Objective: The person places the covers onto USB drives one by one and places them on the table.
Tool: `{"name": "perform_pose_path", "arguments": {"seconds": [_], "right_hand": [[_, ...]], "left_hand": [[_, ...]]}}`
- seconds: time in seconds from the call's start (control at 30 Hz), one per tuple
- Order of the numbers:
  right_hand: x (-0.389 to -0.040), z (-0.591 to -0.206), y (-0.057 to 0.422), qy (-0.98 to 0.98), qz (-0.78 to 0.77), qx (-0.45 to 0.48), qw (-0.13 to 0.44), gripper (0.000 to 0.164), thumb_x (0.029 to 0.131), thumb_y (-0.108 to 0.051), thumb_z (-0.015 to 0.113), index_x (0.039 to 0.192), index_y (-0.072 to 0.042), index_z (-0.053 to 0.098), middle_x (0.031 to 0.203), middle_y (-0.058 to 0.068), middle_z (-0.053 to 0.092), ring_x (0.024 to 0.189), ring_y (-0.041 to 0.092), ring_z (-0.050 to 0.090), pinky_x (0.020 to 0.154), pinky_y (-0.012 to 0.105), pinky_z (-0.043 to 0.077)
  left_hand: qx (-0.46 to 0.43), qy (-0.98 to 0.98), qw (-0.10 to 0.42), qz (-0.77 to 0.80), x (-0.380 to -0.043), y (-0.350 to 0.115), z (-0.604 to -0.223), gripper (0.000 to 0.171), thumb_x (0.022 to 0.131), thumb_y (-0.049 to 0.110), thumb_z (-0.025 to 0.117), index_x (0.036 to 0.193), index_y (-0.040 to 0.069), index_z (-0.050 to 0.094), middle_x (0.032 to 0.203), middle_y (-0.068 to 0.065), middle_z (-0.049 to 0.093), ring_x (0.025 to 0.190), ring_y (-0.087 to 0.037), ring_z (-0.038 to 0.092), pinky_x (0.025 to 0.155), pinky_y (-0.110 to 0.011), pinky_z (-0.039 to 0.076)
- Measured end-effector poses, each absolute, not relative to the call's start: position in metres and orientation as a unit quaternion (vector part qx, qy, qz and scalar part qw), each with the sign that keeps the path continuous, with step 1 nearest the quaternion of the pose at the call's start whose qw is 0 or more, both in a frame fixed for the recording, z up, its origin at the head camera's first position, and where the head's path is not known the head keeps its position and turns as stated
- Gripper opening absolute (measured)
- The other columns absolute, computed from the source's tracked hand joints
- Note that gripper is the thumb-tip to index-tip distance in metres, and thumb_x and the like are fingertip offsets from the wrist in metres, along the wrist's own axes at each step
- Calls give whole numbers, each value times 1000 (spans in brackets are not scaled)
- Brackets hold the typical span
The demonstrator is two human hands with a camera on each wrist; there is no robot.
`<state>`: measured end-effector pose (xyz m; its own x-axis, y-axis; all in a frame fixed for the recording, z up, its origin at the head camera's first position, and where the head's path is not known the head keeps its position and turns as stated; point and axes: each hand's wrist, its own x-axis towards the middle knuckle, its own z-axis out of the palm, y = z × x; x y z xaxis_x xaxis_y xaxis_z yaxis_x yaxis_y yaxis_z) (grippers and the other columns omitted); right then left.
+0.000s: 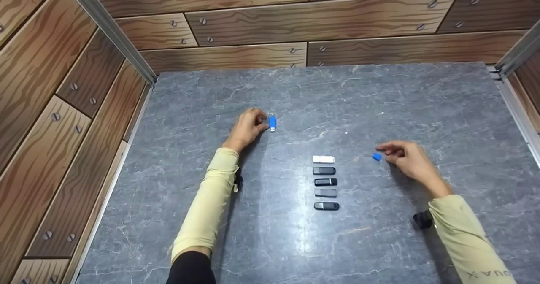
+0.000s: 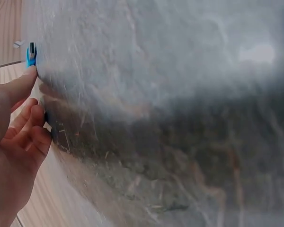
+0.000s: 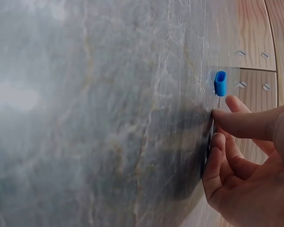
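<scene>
A blue USB flash drive lies on the grey table with its metal plug bare, pointing toward the near side. Beside it is my left hand, its thumb tip at the drive's left edge; in the left wrist view the thumb reaches the blue body. Whether the thumb touches it I cannot tell. Farther right lies a small blue cap, its hollow end showing in the right wrist view. My right hand rests beside the cap, fingers loosely bent, fingertips just short of it.
Between the hands, several flash drives form a column: a white one at the far end, then dark ones down to a black one. Small white specks dot the tabletop. Wood-patterned walls border the table's back and sides.
</scene>
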<state>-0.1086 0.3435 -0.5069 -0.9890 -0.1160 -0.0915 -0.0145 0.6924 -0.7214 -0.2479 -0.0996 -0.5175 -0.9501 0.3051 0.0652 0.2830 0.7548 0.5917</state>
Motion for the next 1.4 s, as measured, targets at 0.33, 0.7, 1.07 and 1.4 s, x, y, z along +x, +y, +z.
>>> {"name": "perform_pose_path", "arguments": {"seconds": [0.33, 0.7, 1.07, 1.4], "right_hand": [[-110, -504, 346, 916, -386, -65, 94, 37, 92, 3, 73, 129, 0, 72, 115, 26, 72, 84, 7, 58, 72, 17, 46], [-109, -506, 346, 918, -378, -69, 102, 37, 92, -5, 78, 128, -1, 72, 116, 26, 71, 87, 11, 57, 72, 19, 46], [-107, -508, 340, 926, -360, -76, 81, 30, 96, -14, 78, 124, -4, 76, 119, 24, 73, 92, 19, 55, 76, 21, 41], [-105, -510, 339, 929, -359, -61, 63, 30, 92, -18, 82, 118, -3, 77, 111, 21, 68, 92, 21, 57, 76, 21, 41]], "left_hand": [[203, 942, 67, 258, -251, -95, -506, 45, 101, 13, 70, 145, 21, 65, 117, -13, 65, 103, -28, 62, 91, -48, 56], [192, 928, 62, 313, -250, -98, -514, 28, 97, 13, 76, 125, 7, 75, 106, -17, 68, 95, -29, 64, 86, -41, 54], [162, 935, 53, 310, -245, -97, -518, 22, 96, 16, 78, 116, 6, 76, 95, -11, 74, 86, -19, 62, 79, -33, 50], [168, 922, 64, 344, -227, -89, -515, 25, 96, 23, 79, 114, 6, 78, 96, -9, 78, 83, -15, 65, 76, -27, 52]]}}
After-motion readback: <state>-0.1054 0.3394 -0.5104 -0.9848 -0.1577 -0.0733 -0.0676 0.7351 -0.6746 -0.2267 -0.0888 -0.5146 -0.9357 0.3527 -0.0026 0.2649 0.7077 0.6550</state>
